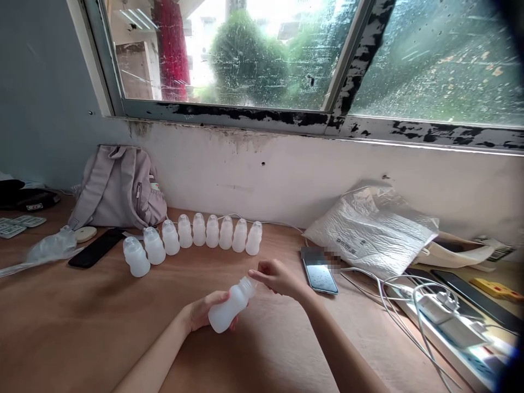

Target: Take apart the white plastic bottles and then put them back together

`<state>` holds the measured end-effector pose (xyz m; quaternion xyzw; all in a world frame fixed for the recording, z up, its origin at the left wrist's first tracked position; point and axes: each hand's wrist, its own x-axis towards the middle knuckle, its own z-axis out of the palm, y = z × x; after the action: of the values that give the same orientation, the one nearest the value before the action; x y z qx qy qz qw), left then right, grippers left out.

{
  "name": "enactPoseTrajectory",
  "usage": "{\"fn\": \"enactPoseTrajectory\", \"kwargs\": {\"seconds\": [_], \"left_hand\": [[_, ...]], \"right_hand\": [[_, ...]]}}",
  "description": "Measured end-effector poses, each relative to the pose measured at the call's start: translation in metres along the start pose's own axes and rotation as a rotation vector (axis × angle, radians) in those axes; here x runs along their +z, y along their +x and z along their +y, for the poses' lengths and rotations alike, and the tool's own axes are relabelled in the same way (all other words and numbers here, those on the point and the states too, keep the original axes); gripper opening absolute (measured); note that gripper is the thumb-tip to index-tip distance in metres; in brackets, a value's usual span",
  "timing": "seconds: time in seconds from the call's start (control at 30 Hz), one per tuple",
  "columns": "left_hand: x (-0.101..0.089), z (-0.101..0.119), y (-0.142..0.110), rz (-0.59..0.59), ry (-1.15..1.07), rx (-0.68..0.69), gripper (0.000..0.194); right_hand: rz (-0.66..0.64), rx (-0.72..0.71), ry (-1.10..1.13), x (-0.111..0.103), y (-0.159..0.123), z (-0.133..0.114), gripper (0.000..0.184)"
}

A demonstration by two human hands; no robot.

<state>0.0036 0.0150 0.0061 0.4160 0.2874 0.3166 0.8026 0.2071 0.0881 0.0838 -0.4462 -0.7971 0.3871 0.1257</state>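
Observation:
My left hand (204, 312) is wrapped round a frosted white plastic bottle (224, 313) with a narrowed waist. The bottle is tilted above the table, its neck up toward the right. At the neck my right hand (275, 277) pinches a clear cap (252, 283) between thumb and fingers. The cap is at the bottle's mouth; whether it is seated there I cannot tell. Beyond my hands, several similar bottles with clear caps stand upright in a curved row, among them a bottle (136, 257) at the left end and a bottle (254, 239) at the right end.
A backpack (118, 185) leans by the wall, with a black phone (96, 248) and a plastic bag (53, 244) before it. On the right are another phone (320, 271), a silver padded bag (372, 229), white cables (395, 305) and a power strip (454, 333). A window rises behind.

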Motion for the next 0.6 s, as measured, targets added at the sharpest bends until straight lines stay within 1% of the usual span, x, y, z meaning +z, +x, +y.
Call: {"fn": "enactPoseTrajectory", "kwargs": {"seconds": [0.07, 0.17, 0.4, 0.5, 0.57, 0.6], "left_hand": [[0.003, 0.001, -0.001, 0.008, -0.002, 0.002, 0.05], [0.005, 0.002, -0.002, 0.014, -0.018, 0.027, 0.05], [0.002, -0.003, -0.005, 0.06, -0.14, 0.092, 0.05], [0.0, -0.007, -0.005, 0.097, -0.206, 0.103, 0.051], [0.0, -0.009, -0.003, 0.124, -0.243, 0.116, 0.054], [0.001, -0.008, -0.002, 0.141, -0.263, 0.12, 0.056]], "right_hand": [[0.007, -0.01, 0.011, 0.0, 0.001, 0.0, 0.042], [0.019, -0.058, 0.085, 0.001, 0.004, 0.0, 0.036], [0.065, -0.132, 0.298, 0.005, 0.009, -0.007, 0.024], [0.163, -0.145, 0.399, 0.004, 0.011, -0.008, 0.022], [0.277, -0.15, 0.381, 0.003, 0.012, -0.006, 0.021], [0.334, -0.153, 0.331, 0.004, 0.013, -0.004, 0.019]]}}
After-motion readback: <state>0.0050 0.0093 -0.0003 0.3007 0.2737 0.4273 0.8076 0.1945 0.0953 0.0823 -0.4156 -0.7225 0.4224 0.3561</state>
